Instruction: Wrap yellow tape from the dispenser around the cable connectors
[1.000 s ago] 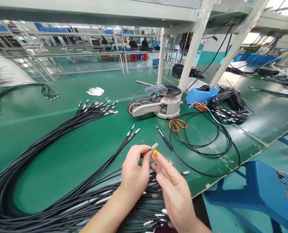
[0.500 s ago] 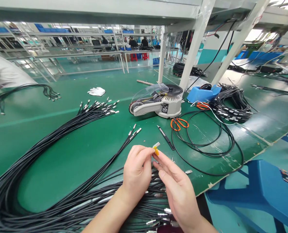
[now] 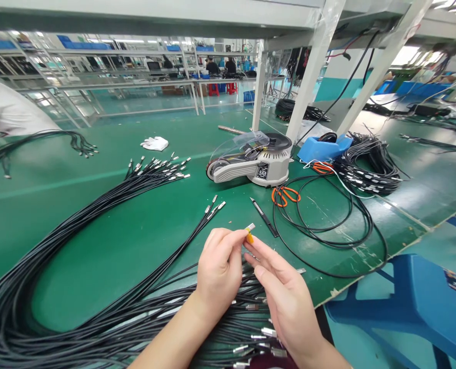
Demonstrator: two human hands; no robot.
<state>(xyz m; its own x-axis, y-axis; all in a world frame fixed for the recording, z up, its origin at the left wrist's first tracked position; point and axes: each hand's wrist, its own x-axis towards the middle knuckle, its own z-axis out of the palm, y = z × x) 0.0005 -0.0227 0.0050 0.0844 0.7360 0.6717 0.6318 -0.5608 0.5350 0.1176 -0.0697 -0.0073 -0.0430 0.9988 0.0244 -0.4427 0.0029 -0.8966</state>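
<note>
One connector (image 3: 251,226) is pinched at its base by the left hand (image 3: 220,264); the right hand (image 3: 289,294), loosely uncurled, touches yellow tape (image 3: 250,238); uneven fingertip pressure might wrinkle it.

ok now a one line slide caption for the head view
Left hand pinching a silver connector, right hand at its yellow strip, above black cables on a green bench.

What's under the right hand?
Black cables on the green table run toward the right hand; metal tips show along its left edge, and one shows past its right. Whatever lies directly beneath is covered.
</note>
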